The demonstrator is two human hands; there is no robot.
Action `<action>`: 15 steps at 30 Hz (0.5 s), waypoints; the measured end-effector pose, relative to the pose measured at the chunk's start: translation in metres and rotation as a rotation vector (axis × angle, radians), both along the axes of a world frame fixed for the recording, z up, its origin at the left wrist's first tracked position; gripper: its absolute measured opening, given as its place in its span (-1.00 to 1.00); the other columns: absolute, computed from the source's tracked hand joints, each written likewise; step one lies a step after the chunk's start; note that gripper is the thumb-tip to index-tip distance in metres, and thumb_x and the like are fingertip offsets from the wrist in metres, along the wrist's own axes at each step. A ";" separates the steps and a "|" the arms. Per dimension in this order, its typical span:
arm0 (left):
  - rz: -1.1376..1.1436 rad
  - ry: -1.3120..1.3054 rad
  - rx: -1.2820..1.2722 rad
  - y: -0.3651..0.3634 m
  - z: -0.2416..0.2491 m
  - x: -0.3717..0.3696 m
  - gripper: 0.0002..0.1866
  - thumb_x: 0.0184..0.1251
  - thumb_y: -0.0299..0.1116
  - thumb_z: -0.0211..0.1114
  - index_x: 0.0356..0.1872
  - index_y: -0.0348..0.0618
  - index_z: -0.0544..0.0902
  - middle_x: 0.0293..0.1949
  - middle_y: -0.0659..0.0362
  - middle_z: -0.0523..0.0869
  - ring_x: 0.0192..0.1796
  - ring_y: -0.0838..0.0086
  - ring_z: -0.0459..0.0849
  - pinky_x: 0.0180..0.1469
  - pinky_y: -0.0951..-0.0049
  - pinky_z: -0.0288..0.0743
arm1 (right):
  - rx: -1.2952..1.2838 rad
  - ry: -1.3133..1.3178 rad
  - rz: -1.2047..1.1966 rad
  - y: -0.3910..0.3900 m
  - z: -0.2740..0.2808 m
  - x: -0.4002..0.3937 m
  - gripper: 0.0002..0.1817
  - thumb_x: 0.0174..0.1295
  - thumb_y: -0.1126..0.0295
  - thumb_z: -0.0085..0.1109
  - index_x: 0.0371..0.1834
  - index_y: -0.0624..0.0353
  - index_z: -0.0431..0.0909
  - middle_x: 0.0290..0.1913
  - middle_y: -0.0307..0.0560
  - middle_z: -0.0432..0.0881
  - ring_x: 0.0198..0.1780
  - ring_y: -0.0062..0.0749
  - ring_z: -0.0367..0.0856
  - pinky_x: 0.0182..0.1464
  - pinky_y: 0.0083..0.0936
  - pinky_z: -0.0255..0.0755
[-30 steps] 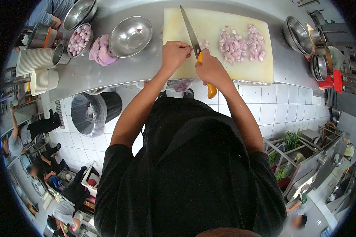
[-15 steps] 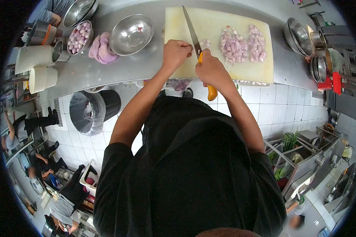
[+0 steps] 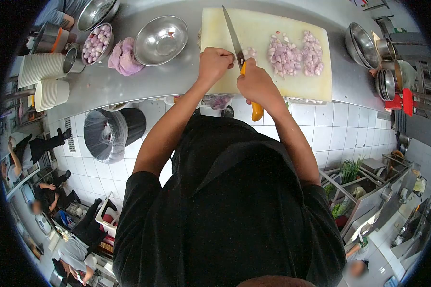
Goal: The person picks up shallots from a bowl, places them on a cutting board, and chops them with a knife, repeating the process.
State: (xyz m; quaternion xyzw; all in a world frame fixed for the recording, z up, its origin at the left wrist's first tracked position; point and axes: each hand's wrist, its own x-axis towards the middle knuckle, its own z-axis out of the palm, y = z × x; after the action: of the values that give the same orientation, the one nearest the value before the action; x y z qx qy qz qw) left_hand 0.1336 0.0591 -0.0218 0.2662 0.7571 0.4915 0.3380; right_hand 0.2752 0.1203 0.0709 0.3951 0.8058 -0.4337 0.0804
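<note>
My right hand (image 3: 256,81) grips the yellow handle of a kitchen knife (image 3: 232,34), its long blade pointing away from me over a pale cutting board (image 3: 277,21). Just left of the blade, my left hand (image 3: 215,63) is closed with fingertips curled together on the board; whatever they pinch is hidden. A few cut shallot pieces (image 3: 249,53) lie right of the blade. Farther right are two piles of chopped shallots, a larger pile (image 3: 284,56) and a narrower pile (image 3: 312,53).
Left on the steel counter (image 3: 167,81) stand a steel bowl (image 3: 161,40) with a small red scrap, a crumpled pink cloth (image 3: 125,57), a bowl of whole shallots (image 3: 97,44) and stacked white tubs (image 3: 42,71). Metal bowls (image 3: 361,45) sit right. Below is a lined bin (image 3: 105,136).
Both hands and the knife keep nearly the same place over the board. The whole view has shifted very slightly. People in the background at left have moved their arms a little.
</note>
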 end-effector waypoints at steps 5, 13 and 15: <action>0.013 -0.012 -0.002 -0.001 0.005 0.001 -0.82 0.26 -0.47 0.39 -0.23 -0.42 0.80 -0.40 0.06 0.83 -0.38 0.51 0.80 -0.28 0.52 0.67 | 0.035 0.001 0.022 -0.001 -0.011 0.000 -0.71 0.31 0.48 -0.04 -0.01 0.47 0.27 -0.41 0.27 0.65 -0.63 -0.12 0.65 -0.58 -0.25 0.54; 0.035 -0.030 0.041 -0.001 0.006 0.002 -0.82 0.24 -0.48 0.39 -0.25 -0.44 0.80 -0.43 0.08 0.82 -0.41 0.54 0.77 -0.29 0.54 0.64 | 0.098 0.080 0.007 0.002 -0.047 -0.009 -0.61 0.23 0.42 0.08 0.00 0.53 0.32 -0.29 0.54 0.66 -0.13 0.34 0.72 0.01 0.06 0.57; 0.040 -0.041 0.033 -0.002 0.008 0.004 -0.81 0.23 -0.48 0.39 -0.26 -0.45 0.79 -0.43 0.08 0.82 -0.41 0.54 0.76 -0.30 0.54 0.63 | 0.061 0.061 0.003 0.004 -0.037 -0.008 -0.61 0.22 0.42 0.07 0.00 0.54 0.32 -0.31 0.54 0.66 -0.16 0.34 0.72 -0.02 0.05 0.58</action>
State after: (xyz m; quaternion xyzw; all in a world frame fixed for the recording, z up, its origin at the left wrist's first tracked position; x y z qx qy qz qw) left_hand 0.1373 0.0574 -0.0135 0.2465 0.7469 0.5161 0.3392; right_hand 0.2675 0.1244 0.0336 0.3830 0.8212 -0.4206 0.0444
